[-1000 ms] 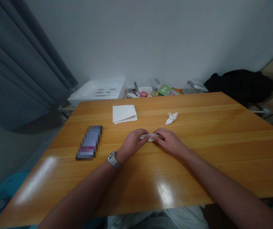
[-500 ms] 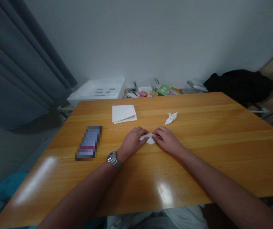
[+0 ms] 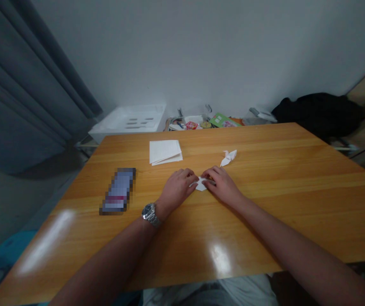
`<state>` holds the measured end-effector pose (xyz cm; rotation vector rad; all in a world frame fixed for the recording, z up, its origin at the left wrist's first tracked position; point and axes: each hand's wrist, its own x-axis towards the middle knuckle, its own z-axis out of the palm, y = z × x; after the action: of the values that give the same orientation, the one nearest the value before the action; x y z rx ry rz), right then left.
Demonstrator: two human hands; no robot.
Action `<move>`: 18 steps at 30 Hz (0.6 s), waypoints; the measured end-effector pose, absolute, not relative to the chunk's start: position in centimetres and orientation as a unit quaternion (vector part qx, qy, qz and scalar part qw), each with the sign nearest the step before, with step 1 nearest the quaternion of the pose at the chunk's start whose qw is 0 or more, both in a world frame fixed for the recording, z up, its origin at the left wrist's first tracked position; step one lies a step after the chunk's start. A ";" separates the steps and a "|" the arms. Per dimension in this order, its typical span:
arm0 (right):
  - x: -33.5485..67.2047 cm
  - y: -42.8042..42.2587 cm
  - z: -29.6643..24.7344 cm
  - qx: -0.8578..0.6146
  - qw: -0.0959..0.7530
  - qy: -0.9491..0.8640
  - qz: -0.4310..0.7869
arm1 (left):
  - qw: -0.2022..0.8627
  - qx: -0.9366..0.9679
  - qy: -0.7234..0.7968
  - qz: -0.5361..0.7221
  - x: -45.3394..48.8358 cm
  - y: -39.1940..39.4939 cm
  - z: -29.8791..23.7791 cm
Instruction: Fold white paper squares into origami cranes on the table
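Observation:
A small folded piece of white paper (image 3: 201, 185) lies on the wooden table between my two hands. My left hand (image 3: 178, 187) grips its left side, fingers bent and thumb on the near edge. On the other side my right hand (image 3: 220, 182) pinches the paper's right part with thumb and fingers. My fingers cover much of the paper, so its full shape is hidden. Just beyond my right hand stands a folded white paper bird (image 3: 229, 157). A wristwatch (image 3: 150, 213) with a metal band is on my left wrist.
Lined paper sheets (image 3: 165, 151) lie at the back left of the table (image 3: 281, 170). A phone with a pixelated screen (image 3: 118, 190) rests at the left. Behind the table are a white tray (image 3: 131, 119), a green booklet (image 3: 222, 120) and a black cloth heap (image 3: 319, 112).
The fingers of both hands have shifted slightly on the folded paper, and less of its left part shows. The other things on the table stay in place.

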<state>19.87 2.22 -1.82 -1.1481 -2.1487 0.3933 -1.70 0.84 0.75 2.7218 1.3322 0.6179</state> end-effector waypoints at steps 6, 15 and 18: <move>19.9 2.4 -2.2 -0.436 0.329 -0.826 0.139 | 0.031 0.883 0.429 0.188 -1.7 0.8 0.6; 20.4 2.1 -0.9 -0.379 0.314 -0.861 0.128 | 0.042 0.880 0.437 0.183 -1.7 0.7 0.6; 21.0 2.1 -0.7 -0.330 0.285 -0.885 0.164 | 0.033 0.881 0.436 0.178 -1.6 0.7 0.6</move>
<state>20.95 2.10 -0.72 -0.8824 -2.3662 0.4393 -1.61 0.69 0.60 2.7123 1.3433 0.5485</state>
